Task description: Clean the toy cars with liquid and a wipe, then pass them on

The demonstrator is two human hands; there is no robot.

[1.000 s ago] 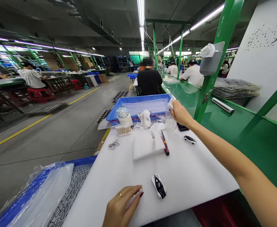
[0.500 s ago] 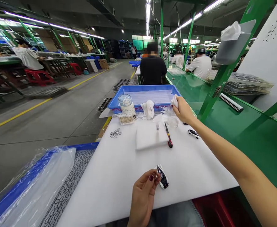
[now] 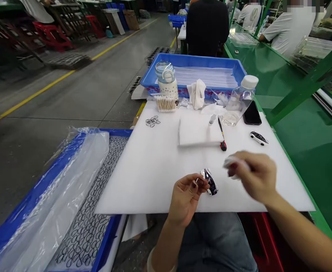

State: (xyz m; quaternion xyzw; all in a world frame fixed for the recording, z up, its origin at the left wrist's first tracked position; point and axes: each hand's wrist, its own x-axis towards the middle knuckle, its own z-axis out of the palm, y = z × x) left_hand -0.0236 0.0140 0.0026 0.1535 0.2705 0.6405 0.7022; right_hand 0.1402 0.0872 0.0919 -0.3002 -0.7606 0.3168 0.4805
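My left hand [image 3: 186,196] pinches a small white and black toy car [image 3: 209,181] at its near end, over the front of the white foam board [image 3: 154,170]. Blurred with motion, my right hand [image 3: 253,175] hovers just right of the car with a small white cloth [image 3: 231,161] between its fingers. A second toy car [image 3: 258,137] lies on the board to the right. Further back stands a clear bottle with a white cap [image 3: 239,100], next to a black phone [image 3: 252,112].
A white pad [image 3: 197,130] with a red-tipped tool [image 3: 221,137] lies mid-board. Cotton swabs [image 3: 166,102], a jar [image 3: 167,81] and a blue tray [image 3: 194,71] are behind. A blue bin with plastic film [image 3: 55,204] sits left. People sit along the green bench [image 3: 302,128].
My right hand left the bottle at the back and came down beside the car with the cloth. The left hand keeps the car. The view tilted downward.
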